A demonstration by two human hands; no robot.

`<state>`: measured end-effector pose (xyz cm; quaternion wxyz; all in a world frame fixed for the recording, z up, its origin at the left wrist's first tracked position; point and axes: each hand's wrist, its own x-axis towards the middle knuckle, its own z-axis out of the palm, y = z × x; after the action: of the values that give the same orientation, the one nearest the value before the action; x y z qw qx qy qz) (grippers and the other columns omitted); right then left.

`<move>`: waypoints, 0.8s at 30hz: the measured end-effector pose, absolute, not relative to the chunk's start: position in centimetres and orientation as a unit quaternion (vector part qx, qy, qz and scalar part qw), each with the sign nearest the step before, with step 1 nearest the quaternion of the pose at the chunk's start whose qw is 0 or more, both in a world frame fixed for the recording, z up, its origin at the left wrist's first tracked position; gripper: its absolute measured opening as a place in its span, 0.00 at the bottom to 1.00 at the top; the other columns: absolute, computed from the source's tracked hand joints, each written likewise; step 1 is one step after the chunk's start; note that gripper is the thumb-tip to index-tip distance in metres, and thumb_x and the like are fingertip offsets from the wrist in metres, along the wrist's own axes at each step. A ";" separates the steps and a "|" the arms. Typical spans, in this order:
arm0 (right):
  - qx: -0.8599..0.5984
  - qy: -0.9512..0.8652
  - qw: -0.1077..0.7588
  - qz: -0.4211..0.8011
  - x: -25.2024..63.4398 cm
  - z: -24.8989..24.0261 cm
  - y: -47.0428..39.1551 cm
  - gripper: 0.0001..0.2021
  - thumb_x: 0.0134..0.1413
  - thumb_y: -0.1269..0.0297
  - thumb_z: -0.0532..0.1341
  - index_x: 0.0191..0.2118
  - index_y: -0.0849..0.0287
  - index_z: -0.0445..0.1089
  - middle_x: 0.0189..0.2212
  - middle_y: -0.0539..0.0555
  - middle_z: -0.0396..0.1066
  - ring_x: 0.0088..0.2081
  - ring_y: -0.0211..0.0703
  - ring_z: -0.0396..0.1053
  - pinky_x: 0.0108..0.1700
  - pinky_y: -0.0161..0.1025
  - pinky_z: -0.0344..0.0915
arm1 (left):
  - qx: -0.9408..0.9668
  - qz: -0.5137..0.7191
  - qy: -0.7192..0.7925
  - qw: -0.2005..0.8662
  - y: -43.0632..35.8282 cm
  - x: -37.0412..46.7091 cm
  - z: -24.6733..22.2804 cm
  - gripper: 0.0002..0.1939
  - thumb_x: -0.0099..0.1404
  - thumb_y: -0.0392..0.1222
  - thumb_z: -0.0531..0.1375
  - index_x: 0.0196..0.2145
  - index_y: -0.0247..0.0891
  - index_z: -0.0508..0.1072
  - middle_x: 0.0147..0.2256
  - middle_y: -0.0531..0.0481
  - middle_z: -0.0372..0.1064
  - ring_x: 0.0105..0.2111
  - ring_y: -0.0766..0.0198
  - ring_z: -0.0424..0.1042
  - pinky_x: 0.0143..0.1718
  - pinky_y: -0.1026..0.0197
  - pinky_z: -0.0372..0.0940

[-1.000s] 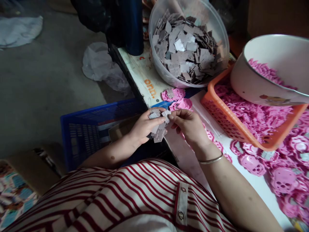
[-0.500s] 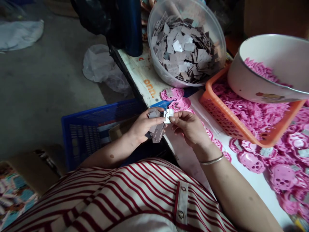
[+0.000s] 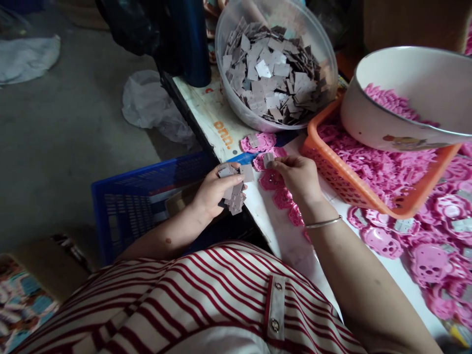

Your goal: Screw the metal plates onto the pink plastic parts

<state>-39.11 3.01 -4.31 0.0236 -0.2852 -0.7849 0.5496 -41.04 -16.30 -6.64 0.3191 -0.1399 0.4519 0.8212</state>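
My left hand (image 3: 212, 191) is closed round a loose stack of small grey plates (image 3: 235, 194), with one plate sticking out past the thumb. My right hand (image 3: 300, 179) pinches a single grey plate (image 3: 268, 159) between thumb and fingers. That plate is over a pink plastic piece (image 3: 259, 162), at or touching its surface. Farther back lies another pink piece (image 3: 268, 142) with a grey plate on it. Below my right hand, a row of pink pieces (image 3: 272, 180) runs toward me along the table, partly hidden by the hand and forearm.
A clear tub (image 3: 332, 93) of grey plates stands at the back. To the right, an orange basket (image 3: 311, 147) of small pink parts carries a white enamel bowl (image 3: 409, 130). Pink pieces (image 3: 429, 265) are heaped at far right. A blue crate (image 3: 121, 216) sits below the table edge.
My right hand has moved away from the left hand's stack, carrying one grey plate up and right to a pink piece. My left hand still holds the stack.
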 end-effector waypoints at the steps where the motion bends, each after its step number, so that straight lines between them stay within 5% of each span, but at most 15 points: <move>1: -0.280 -0.797 0.021 0.535 -39.5 -4.5 3.1 0.08 0.43 0.64 0.67 0.28 0.65 0.77 0.19 0.48 0.67 0.22 0.30 0.56 0.25 0.32 0.51 | -0.140 0.820 0.453 0.320 -16.3 -41.0 -6.6 0.25 0.45 0.38 0.74 0.40 0.38 0.70 0.24 0.57 0.72 0.21 0.65 0.74 0.22 0.65 0.71; 6: -0.252 -0.841 0.037 0.477 -40.3 -4.1 2.9 0.07 0.45 0.67 0.66 0.31 0.64 0.78 0.25 0.51 0.73 0.28 0.33 0.61 0.30 0.32 0.55 | -0.136 0.815 0.470 0.312 -16.2 -41.0 -6.6 0.26 0.44 0.39 0.74 0.40 0.39 0.70 0.24 0.58 0.72 0.21 0.64 0.74 0.21 0.64 0.71; 14: -0.133 -0.843 -0.043 0.519 -36.7 -2.3 -0.4 0.21 0.55 0.45 0.63 0.36 0.62 0.77 0.22 0.51 0.70 0.23 0.32 0.62 0.28 0.32 0.61 | -0.111 0.828 0.452 0.312 -15.9 -40.8 -6.9 0.23 0.47 0.38 0.74 0.40 0.39 0.71 0.28 0.57 0.73 0.23 0.67 0.73 0.24 0.64 0.72; 20: -0.083 -0.895 0.079 0.432 -35.1 -2.8 0.2 0.12 0.61 0.58 0.59 0.42 0.56 0.78 0.42 0.59 0.75 0.39 0.40 0.69 0.42 0.40 0.65 | -0.135 0.825 0.410 0.365 -16.2 -40.8 -6.6 0.21 0.50 0.39 0.73 0.40 0.39 0.71 0.27 0.56 0.74 0.23 0.66 0.74 0.22 0.65 0.70; 24: -0.037 -0.909 0.061 0.410 -34.4 -2.5 1.3 0.10 0.57 0.61 0.61 0.40 0.49 0.81 0.37 0.56 0.77 0.37 0.41 0.69 0.41 0.41 0.64 | -0.113 0.805 0.402 0.421 -16.6 -40.5 -6.2 0.21 0.49 0.39 0.74 0.39 0.38 0.72 0.23 0.55 0.72 0.20 0.64 0.73 0.19 0.65 0.69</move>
<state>-34.35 1.28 -2.53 0.0610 -0.0371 -0.9093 0.4099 -40.50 -16.55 -6.19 0.4210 -0.1128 0.4018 0.8053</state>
